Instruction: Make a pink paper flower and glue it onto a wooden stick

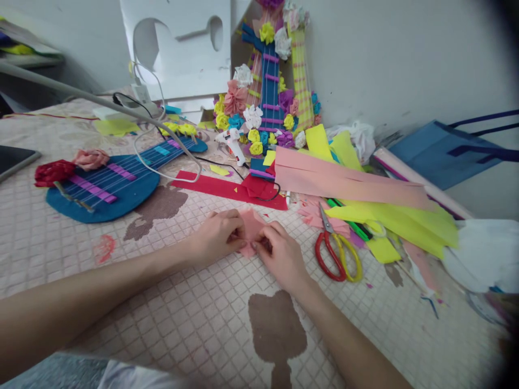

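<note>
1. The left hand (219, 235) and the right hand (281, 253) meet in the middle of the table, with their fingertips almost touching.
2. Both hands are closed on a small pink piece (252, 226) of soft sheet. The left hand pinches its left side and the right hand pinches its right side.
3. The pink piece sits low over the quilted tablecloth (182, 319), and its upper part shows between the two hands. Whether it rests on the cloth cannot be told.
4. Scissors (338, 254) with one red and one yellow handle lie just to the right of the right hand. Their blades are closed and point away from the person, toward some pink scraps.
5. A red strip (219, 187) lies flat beyond the hands, with a folded red bit at its right end and a black cable (227, 165) crossing it.
6. A flat blue guitar (109, 186) lies to the left, with pink bars across its strings. A red flower (52, 172) and a pink flower (91, 158) sit at its wide end.
7. A white glue gun (231, 143) lies behind the red strip, at the foot of a standing guitar (267, 81) that is covered in paper flowers and leans on the wall.
8. To the right, long pink sheets (344, 181) lie over yellow sheets (409, 224), and a green marker (351, 222) lies by the scissors.
9. A blue bag (446, 154) rests against the wall at the far right.
</note>
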`<state>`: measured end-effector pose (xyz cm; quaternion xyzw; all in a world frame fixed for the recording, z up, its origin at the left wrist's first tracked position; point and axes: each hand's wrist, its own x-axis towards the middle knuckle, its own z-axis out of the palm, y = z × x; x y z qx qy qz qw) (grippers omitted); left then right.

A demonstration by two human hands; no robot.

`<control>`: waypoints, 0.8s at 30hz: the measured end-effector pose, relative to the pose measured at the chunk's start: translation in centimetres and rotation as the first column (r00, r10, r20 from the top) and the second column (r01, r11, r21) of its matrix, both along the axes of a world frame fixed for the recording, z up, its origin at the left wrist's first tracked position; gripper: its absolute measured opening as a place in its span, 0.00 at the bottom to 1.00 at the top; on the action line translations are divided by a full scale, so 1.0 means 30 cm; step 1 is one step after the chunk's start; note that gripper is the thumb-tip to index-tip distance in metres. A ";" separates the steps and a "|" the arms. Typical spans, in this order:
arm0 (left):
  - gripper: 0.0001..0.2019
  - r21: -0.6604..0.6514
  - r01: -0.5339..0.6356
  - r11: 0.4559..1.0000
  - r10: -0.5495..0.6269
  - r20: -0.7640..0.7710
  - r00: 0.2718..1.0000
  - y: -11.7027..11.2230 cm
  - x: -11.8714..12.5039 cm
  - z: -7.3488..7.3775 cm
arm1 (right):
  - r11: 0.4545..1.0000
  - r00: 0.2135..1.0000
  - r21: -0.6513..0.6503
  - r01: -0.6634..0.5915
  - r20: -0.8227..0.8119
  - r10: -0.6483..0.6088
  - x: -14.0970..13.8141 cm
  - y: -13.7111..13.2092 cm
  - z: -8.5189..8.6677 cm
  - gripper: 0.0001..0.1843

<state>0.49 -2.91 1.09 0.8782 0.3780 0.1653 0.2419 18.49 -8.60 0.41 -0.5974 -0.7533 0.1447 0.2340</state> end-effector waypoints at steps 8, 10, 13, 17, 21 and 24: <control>0.05 0.005 -0.046 0.999 0.046 0.026 0.999 -0.003 -0.001 -0.014 | 1.000 1.000 0.005 0.006 -0.017 -0.006 -0.003 -0.003 0.000 0.01; 0.05 -0.006 -0.040 0.999 0.040 0.055 0.998 -0.002 -0.002 -0.016 | 1.000 1.000 0.012 0.004 -0.017 -0.004 -0.004 -0.003 0.000 0.01; 0.03 -0.029 -0.008 1.000 0.010 0.090 0.996 0.004 -0.004 -0.017 | 1.000 1.000 0.022 0.003 -0.018 -0.002 -0.004 -0.003 -0.002 0.01; 0.03 -0.072 0.012 0.997 -0.004 0.108 0.994 0.010 -0.005 -0.009 | 1.000 1.000 0.016 0.007 -0.011 -0.007 -0.003 -0.003 -0.004 0.01; 0.06 -0.078 -0.011 0.997 0.019 0.107 0.994 0.008 -0.006 -0.001 | 1.000 1.000 0.001 0.013 0.004 -0.013 -0.004 -0.003 -0.002 0.01; 0.04 -0.071 0.000 0.997 0.007 0.107 0.994 0.006 -0.007 0.001 | 1.000 0.999 -0.005 0.016 0.030 -0.016 -0.005 -0.005 0.000 0.01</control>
